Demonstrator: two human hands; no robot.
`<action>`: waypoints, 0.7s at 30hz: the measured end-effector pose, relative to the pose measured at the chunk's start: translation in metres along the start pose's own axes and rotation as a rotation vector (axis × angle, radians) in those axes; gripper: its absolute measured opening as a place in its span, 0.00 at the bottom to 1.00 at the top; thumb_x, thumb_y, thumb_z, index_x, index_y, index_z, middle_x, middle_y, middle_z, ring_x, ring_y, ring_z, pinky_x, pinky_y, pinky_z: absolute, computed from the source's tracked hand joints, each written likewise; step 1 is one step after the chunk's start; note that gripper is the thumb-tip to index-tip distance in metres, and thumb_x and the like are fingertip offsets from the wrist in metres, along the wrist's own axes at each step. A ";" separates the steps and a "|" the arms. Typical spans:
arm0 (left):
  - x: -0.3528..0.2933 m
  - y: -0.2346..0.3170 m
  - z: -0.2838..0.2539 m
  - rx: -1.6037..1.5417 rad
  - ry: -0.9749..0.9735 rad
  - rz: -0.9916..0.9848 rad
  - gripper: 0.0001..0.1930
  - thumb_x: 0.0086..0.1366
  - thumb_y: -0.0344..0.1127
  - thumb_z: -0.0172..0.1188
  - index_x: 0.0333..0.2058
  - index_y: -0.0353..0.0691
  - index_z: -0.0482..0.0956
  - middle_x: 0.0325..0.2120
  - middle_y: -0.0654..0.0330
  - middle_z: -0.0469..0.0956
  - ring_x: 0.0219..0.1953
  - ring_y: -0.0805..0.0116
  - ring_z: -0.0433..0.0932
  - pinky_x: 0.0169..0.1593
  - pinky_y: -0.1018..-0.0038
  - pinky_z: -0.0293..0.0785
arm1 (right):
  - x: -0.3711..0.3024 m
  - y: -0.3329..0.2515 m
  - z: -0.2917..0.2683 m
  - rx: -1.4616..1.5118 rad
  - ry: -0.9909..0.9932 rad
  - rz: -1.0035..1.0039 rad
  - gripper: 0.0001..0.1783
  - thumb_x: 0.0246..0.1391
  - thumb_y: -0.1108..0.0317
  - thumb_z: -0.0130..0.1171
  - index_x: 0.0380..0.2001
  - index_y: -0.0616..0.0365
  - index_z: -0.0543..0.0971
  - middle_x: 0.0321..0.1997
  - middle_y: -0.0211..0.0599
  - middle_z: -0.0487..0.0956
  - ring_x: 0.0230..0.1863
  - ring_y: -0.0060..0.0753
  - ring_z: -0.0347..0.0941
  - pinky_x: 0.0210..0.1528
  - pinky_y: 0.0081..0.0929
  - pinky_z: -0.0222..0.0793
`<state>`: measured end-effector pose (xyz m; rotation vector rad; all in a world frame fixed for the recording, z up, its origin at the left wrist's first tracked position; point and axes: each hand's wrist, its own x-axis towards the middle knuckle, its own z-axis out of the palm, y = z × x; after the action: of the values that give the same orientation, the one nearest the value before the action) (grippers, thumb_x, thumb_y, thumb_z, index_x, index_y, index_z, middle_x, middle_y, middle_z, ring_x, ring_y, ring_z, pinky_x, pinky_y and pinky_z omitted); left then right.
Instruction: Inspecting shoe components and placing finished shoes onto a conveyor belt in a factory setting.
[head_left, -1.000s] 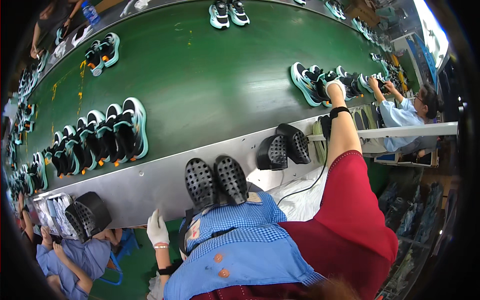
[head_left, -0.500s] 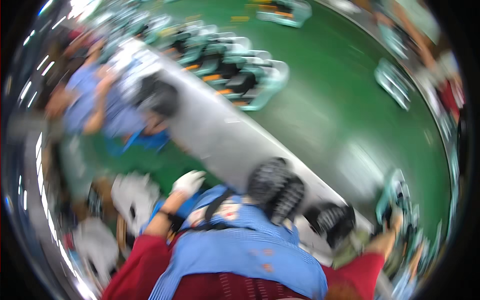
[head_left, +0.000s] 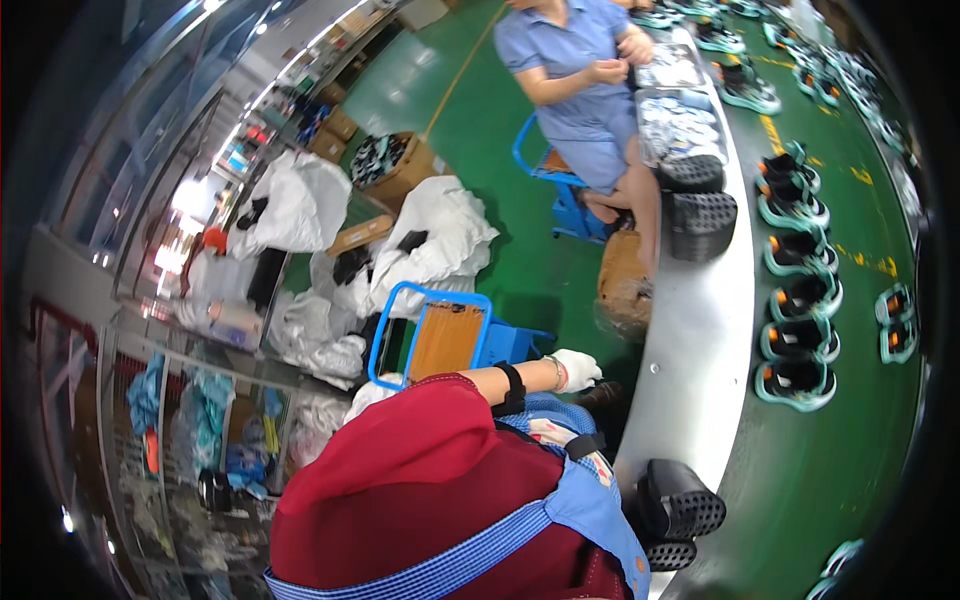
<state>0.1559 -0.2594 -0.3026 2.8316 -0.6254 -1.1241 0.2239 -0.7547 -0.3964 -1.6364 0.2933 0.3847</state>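
- Left hand (head_left: 575, 370), in a white glove, is hanging just off the inner edge of the grey conveyor rim (head_left: 690, 330); whether the fingers are curled or spread cannot be told, and nothing is showing in them.
- Nearest item: black perforated shoe sole (head_left: 683, 505), lying on the rim at about 5 o'clock from that hand, apart from it, long axis running roughly 10-to-4.
- Right hand is not showing; the red sleeve (head_left: 420, 470) and blue checked apron (head_left: 560, 520) are covering the lower frame.
- A seated co-worker (head_left: 580, 70) is working at 12 o'clock; teal-soled shoes (head_left: 795, 380) are riding the green belt at 3 o'clock.
- A blue stool (head_left: 440, 335) is standing at 9 o'clock of the hand.
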 end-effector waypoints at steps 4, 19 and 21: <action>-0.004 -0.012 0.003 -0.059 -0.008 -0.044 0.15 0.62 0.44 0.50 0.44 0.49 0.77 0.40 0.57 0.77 0.45 0.56 0.77 0.45 0.61 0.75 | 0.044 -0.036 0.054 -0.127 -0.106 -0.065 0.16 0.59 0.59 0.46 0.34 0.60 0.77 0.31 0.49 0.77 0.31 0.47 0.74 0.34 0.42 0.69; -0.016 -0.098 -0.006 -0.251 0.161 -0.116 0.14 0.60 0.43 0.53 0.42 0.46 0.80 0.40 0.56 0.79 0.45 0.56 0.78 0.46 0.61 0.75 | 0.147 -0.167 0.175 -0.617 -0.226 -0.307 0.16 0.59 0.60 0.47 0.35 0.61 0.77 0.33 0.49 0.78 0.34 0.46 0.74 0.35 0.42 0.69; -0.005 -0.101 -0.012 -0.239 0.134 -0.076 0.14 0.60 0.42 0.52 0.41 0.46 0.80 0.40 0.56 0.79 0.45 0.55 0.78 0.46 0.60 0.76 | 0.129 -0.176 0.164 -0.676 -0.170 -0.284 0.16 0.59 0.60 0.47 0.35 0.61 0.77 0.34 0.49 0.78 0.34 0.46 0.74 0.35 0.42 0.69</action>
<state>0.1965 -0.1662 -0.3079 2.7145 -0.3506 -0.9380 0.4017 -0.5688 -0.3031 -2.2508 -0.2283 0.4271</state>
